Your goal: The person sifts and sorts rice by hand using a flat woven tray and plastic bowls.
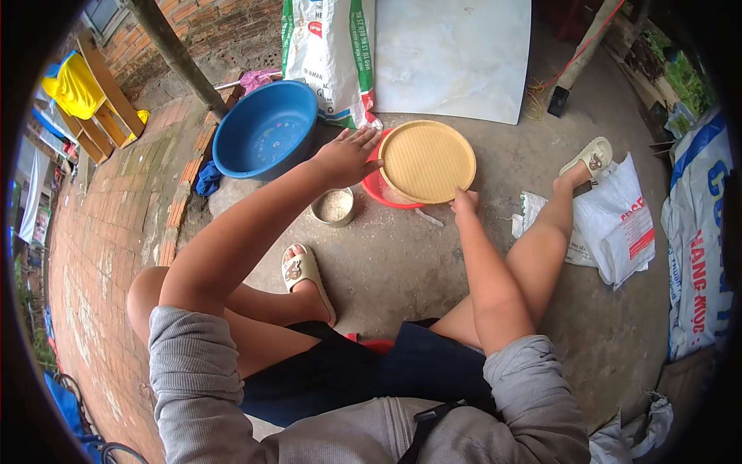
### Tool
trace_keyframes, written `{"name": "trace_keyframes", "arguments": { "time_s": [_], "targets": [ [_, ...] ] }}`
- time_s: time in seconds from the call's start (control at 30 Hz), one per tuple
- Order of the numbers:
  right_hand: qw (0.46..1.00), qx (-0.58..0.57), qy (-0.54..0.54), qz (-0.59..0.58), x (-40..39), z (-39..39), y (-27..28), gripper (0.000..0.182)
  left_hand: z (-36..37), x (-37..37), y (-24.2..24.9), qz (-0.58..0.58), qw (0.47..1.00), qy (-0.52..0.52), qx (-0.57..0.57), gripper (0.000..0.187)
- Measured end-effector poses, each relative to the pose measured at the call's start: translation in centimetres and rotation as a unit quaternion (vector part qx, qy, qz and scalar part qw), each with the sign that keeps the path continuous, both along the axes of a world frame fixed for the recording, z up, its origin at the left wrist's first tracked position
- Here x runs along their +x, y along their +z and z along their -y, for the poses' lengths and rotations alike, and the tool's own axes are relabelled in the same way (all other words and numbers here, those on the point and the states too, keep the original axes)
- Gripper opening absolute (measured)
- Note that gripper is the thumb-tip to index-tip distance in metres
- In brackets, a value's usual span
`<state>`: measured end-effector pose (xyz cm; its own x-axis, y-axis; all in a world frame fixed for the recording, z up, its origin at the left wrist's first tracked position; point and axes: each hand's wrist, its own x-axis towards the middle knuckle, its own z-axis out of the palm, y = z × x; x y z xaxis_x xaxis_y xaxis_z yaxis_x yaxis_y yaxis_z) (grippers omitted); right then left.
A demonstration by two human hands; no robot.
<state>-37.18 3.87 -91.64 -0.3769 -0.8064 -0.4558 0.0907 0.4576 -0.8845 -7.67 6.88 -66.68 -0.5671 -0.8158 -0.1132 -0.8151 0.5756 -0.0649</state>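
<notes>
A round, pale yellow woven tray (430,161) is tilted over a red basin (379,188), covering most of it. My right hand (464,203) is closed on the tray's near right rim, thumb on top. On the opposite side, my left hand (349,157) is open with its fingers stretched out, its thumb right at the tray's left rim. Just below that hand, a small metal bowl (334,207) holds pale grains. Scattered grains lie on the concrete around the bowl and basin.
A large blue basin (267,130) stands at the left, beside a printed sack (328,58). Behind the tray leans a whitish board (452,54). White sacks (618,224) lie by my right foot, and a black phone (558,101) rests against a post.
</notes>
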Motion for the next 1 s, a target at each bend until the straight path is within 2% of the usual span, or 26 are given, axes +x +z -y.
{"name": "trace_keyframes", "arguments": {
  "time_s": [0.07,0.13,0.17,0.2,0.27,0.3,0.37,0.53,0.6,0.63,0.7,0.73,0.8,0.83,1.0],
  "targets": [
    [1.0,-0.031,0.002,-0.001,1.3,-0.6,-0.2,0.032,0.1,-1.0,-0.9,-0.015,1.0,0.007,-0.002,0.065],
    [0.995,-0.064,-0.081,-0.003,2.3,-1.4,-0.2,0.022,-0.2,-1.8,-2.0,-0.003,1.0,-0.005,-0.016,0.065],
    [0.987,-0.104,-0.123,-0.026,2.5,0.0,-3.4,0.021,-0.2,-2.0,-2.5,-0.001,0.999,-0.023,-0.04,0.065],
    [0.987,-0.102,-0.123,-0.025,2.7,0.0,-3.2,0.021,-0.2,-2.1,-3.0,0.0,0.999,-0.022,-0.038,0.065],
    [0.985,-0.048,-0.117,-0.12,3.6,-0.5,-0.8,0.03,-0.2,-2.2,-3.9,-0.04,0.996,-0.033,-0.072,0.064],
    [0.986,-0.045,-0.098,-0.129,3.7,-1.2,0.6,0.033,-0.2,-2.3,-4.1,-0.038,0.996,-0.034,-0.073,0.064],
    [0.985,-0.048,-0.12,-0.112,4.0,-0.5,-0.7,0.033,-0.9,-2.0,-4.4,-0.085,0.995,0.02,-0.058,0.062],
    [0.987,-0.022,-0.145,-0.058,5.0,-0.5,-0.3,0.033,-3.3,1.5,-6.5,-0.093,0.991,0.099,-0.008,0.062],
    [0.989,0.05,-0.141,-0.01,5.1,-0.2,-0.1,0.034,-3.7,3.8,-8.4,-0.09,0.961,0.258,0.044,0.064],
    [0.988,0.046,-0.148,-0.003,5.2,-0.2,0.2,0.034,-3.4,5.2,-9.5,-0.085,0.964,0.251,0.038,0.064],
    [0.994,0.02,-0.111,-0.003,4.4,-0.3,-0.1,0.034,-2.7,6.1,-11.0,-0.142,0.911,0.379,0.08,0.065],
    [0.993,0.019,-0.119,-0.007,3.9,-0.1,-0.6,0.034,-2.2,5.6,-11.6,-0.146,0.913,0.371,0.083,0.065],
    [0.983,-0.05,-0.107,-0.144,3.4,0.5,-1.5,0.03,-1.5,4.8,-12.3,-0.153,0.905,0.391,0.071,0.066],
    [0.992,-0.031,-0.1,-0.075,3.0,0.7,-1.9,0.028,-1.4,3.9,-12.8,-0.159,0.912,0.37,0.074,0.066],
    [0.992,-0.031,-0.069,-0.101,2.0,0.2,-4.0,0.026,0.0,-1.2,-14.6,-0.182,0.951,0.245,0.052,0.066]
  ]
}}
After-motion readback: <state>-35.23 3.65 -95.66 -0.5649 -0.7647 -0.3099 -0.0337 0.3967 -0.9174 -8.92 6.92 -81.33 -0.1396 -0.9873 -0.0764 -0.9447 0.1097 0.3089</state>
